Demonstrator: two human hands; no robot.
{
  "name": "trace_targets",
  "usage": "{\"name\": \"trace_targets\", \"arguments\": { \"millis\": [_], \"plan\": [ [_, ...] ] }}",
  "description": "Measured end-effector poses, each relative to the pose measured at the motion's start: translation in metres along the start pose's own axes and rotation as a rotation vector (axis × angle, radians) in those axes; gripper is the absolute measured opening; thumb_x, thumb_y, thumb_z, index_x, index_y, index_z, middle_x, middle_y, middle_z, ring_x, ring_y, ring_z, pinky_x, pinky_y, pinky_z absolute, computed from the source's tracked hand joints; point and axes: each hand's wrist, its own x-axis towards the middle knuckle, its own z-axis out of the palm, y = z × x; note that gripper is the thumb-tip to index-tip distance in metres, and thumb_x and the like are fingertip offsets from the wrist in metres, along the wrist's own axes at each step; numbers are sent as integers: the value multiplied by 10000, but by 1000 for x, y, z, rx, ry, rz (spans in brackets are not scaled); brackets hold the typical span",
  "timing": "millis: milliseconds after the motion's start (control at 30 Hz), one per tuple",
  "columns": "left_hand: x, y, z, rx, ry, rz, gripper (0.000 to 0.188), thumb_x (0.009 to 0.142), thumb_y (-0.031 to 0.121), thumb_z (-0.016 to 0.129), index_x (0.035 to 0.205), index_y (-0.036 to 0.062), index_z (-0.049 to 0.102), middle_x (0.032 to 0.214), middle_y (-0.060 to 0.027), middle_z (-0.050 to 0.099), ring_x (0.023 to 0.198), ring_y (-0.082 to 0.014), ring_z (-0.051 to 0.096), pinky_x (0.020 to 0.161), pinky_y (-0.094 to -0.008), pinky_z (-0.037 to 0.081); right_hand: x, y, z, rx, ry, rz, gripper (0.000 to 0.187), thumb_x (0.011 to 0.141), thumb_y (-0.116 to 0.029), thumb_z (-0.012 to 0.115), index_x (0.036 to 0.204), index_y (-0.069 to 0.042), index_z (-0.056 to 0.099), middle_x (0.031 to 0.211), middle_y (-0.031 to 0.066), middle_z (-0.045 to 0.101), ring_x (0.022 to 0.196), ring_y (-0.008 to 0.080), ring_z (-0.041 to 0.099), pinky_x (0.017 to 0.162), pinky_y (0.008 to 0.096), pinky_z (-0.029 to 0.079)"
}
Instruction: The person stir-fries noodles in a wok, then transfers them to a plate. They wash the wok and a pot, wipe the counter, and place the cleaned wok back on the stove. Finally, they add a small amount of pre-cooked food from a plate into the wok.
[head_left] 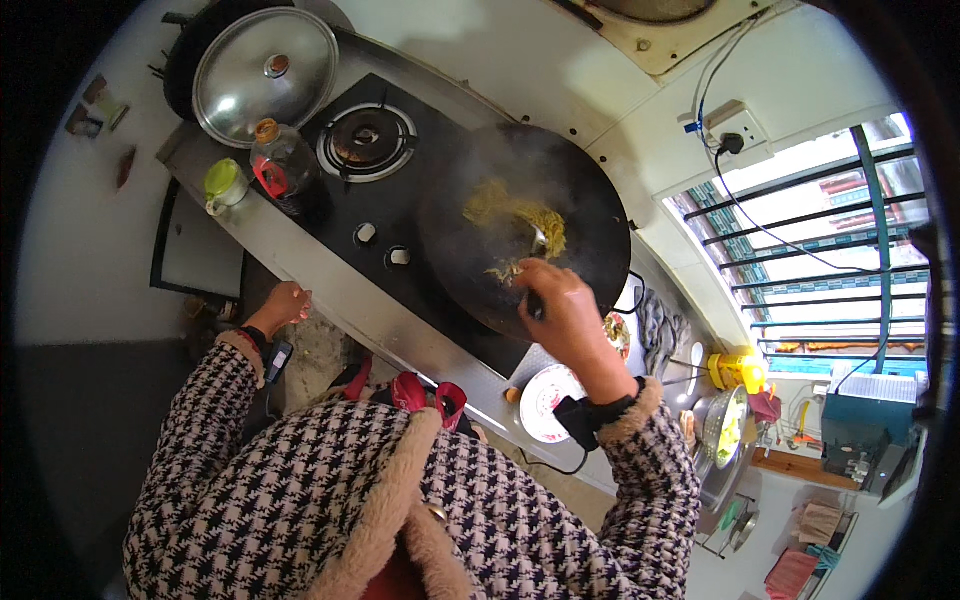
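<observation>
My right hand (568, 312) is wrapped round the dark handle of a spatula (539, 241). The metal end of the spatula reaches into yellow-green shredded food (545, 218), which partly hides it. This food lies in a large dark wok (590, 215) on the right side of the stove, with steam rising from it. A paler bit of food sits on the wok's near side, close to my fingers. Off the counter's near edge, my left hand (290, 302) hangs with its fingers curled closed, and I see nothing in it.
Left of the wok is a bare burner (367, 140). A lidded pan (265, 75), a jar (283, 160) and a green-lidded container (226, 184) stand farther left. Right of my forearm are a white bowl (548, 402), a dark cloth (662, 330) and a colander (722, 425) with greens.
</observation>
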Motion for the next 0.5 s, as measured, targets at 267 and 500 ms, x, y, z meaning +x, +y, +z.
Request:
{"name": "trace_targets", "arguments": {
  "millis": [267,500],
  "plan": [
    [3,1,0,23,-4,27,201,886,135,544,768,-24,511,744,-122,580,591,-203,582,441,-313,416,48,48,-3,795,561,387,136,822,-39,603,919,42,651,911,112,661,797,169,642,724,294,533],
    [-9,23,13,232,-190,-38,307,903,220,522,738,-35,564,699,-139,626,630,-225,654,486,-331,495,41,82,-35,743,402,607,177,824,-107,613,898,44,669,810,95,644,628,149,629,570,244,533]
  ]
}}
